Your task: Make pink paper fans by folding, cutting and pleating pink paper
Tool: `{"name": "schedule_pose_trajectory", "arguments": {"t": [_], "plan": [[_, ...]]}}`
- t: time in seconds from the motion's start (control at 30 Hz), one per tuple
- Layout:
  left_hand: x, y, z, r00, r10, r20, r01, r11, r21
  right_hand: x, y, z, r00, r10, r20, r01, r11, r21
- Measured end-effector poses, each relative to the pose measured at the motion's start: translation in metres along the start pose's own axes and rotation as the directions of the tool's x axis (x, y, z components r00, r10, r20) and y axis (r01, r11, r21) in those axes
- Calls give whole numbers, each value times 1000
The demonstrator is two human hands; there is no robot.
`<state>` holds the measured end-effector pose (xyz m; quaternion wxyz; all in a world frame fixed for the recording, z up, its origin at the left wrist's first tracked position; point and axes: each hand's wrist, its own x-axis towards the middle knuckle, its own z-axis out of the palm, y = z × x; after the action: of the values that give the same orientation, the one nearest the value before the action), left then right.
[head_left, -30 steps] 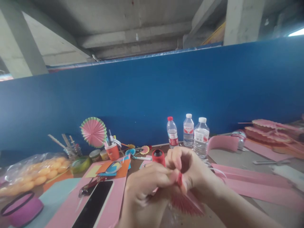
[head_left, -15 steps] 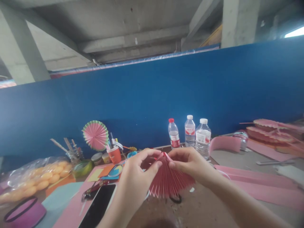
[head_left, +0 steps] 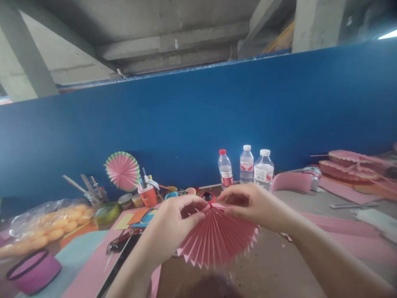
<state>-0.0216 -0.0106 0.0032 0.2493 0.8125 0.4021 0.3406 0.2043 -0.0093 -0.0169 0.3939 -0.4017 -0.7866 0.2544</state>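
Left hand (head_left: 172, 225): thumb and fingers clamped on pleated pink paper, left of its gathered top.
Pleated pink paper (head_left: 217, 242): between both hands over bench (head_left: 273, 269), folds fanned downward.
Folds: pinch near the gather, ease both sides out evenly; a hard tug could tear creases.
Right hand (head_left: 254, 205): fingers clamped right of the gather.

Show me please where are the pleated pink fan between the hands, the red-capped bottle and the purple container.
pleated pink fan (head_left: 216, 240): head view, middle of its folds
red-capped bottle (head_left: 226, 173): head view, its label
purple container (head_left: 36, 274): head view, its outer wall
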Motion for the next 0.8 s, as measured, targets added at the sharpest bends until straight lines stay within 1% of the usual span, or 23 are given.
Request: {"name": "schedule_pose_trajectory", "arguments": {"t": [0.07,0.13,0.2,0.3,0.37,0.4,0.43,0.47,0.5,0.53,0.57,0.6,0.63,0.67,0.7,0.73,0.8], "plan": [[-1,2,-3,995,4,96,-8,999,45,-1,1,-6,1000,-6,20,6,999,-31],[-2,5,-5,974,8,225,-17,999,38,-2,1,-10,997,-4,73,6,1000,-26],[-1,8,-7,926,11,378,-14,1000,6,-3,1,-12,983,0,183,0,1000,-2],[1,8,-7,823,-1,568,26,999,-35,-2,2,-11,933,-7,361,-11,999,49],[4,2,-4,760,1,650,94,989,-112,0,8,-8,885,-17,465,-51,990,134],[6,-3,-1,729,13,685,146,974,-174,2,12,-6,861,-23,508,-86,978,190],[7,-9,3,703,32,711,222,939,-262,4,17,-4,839,-32,543,-128,958,255],[8,-16,8,688,54,723,306,882,-358,6,24,-3,826,-41,562,-180,926,333],[10,-23,13,683,72,727,400,796,-455,9,32,-1,829,-48,557,-225,883,411],[11,-32,20,711,77,699,493,653,-574,12,41,0,835,-53,547,-270,827,492],[12,-41,26,761,66,645,493,586,-643,14,51,2,862,-33,506,-320,739,593],[14,-50,33,803,48,595,479,543,-690,17,62,4,887,-11,461,-324,697,639],[15,-59,39,842,23,539,458,498,-737,20,73,7,920,30,391,-315,649,692],[17,-68,46,884,-10,468,422,448,-788,23,83,11,956,162,247,-295,492,819],[19,-77,52,914,-42,404,386,400,-831,25,92,15,963,218,161,-245,448,860],[21,-85,58,933,-76,353,356,354,-865,28,100,21,960,247,131,-230,434,871],[24,-98,69,950,-142,278,307,265,-914,30,108,37,953,283,105,-222,424,878]]}}
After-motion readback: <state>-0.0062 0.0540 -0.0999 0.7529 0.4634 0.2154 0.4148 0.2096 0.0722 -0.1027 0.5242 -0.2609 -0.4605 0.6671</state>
